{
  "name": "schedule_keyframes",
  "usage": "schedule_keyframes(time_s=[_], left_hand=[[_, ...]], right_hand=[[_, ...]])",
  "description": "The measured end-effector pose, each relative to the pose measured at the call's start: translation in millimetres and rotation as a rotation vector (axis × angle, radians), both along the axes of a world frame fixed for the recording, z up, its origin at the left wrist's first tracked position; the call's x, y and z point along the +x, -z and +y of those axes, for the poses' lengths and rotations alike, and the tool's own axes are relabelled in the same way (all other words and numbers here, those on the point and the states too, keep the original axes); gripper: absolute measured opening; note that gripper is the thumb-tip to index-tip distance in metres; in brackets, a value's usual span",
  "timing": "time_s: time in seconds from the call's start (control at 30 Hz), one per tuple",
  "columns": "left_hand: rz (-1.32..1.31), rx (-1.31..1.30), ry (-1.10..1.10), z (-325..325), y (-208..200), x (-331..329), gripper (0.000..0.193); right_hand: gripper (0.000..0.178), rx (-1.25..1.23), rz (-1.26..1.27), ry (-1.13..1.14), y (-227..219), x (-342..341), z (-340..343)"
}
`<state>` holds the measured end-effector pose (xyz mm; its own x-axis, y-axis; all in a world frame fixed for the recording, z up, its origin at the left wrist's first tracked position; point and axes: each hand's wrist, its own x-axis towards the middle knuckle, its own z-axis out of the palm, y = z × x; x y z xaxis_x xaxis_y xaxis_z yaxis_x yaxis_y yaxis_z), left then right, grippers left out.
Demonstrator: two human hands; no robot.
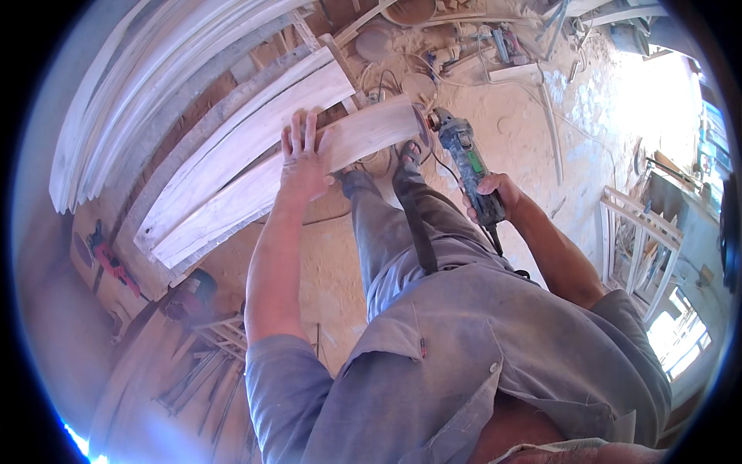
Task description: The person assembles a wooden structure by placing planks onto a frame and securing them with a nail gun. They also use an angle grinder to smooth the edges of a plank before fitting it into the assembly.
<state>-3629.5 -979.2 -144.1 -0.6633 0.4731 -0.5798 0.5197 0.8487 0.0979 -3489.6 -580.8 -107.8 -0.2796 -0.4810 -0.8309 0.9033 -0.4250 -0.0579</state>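
Note:
My left hand [307,158] lies with fingers stretched out on a pale wooden board [371,130], pressing its top face. A second pale board [255,127] lies alongside, on the far side, with a dark gap between the two. In my right hand [493,195] is an angle grinder [468,158], dark and dusty with a green patch, my fingers wrapped round its body. The grinder's disc [423,124] stands edge-on at the right end of the nearer board; whether it touches the wood or spins I cannot tell. A cord hangs from the grinder's rear toward my waist.
Long pale planks [147,85] are stacked at the far left. A red and black power tool [112,263] rests past the bench's left end. Tools and cables [502,50] lie on the sawdust-covered floor [502,100] beyond. A wooden frame [641,232] stands at the right.

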Motion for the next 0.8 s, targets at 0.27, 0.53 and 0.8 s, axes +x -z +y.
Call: schedule_keyframes(time_s=[0.27, 0.53, 0.8], left_hand=[[0.021, 0.053, -0.014, -5, 1, 0, 0.109], [0.266, 0.323, -0.218, 8, 13, 27, 0.094], [-1.037, 1.199, -0.992, 174, -9, 99, 0.052]], right_hand=[[0.047, 0.034, -0.053, 0.054, 3, 47, -5], [0.043, 0.097, 0.064, 0.222, 1, 69, -16], [0.047, 0.220, 0.268, 0.248, -27, 28, -41]])
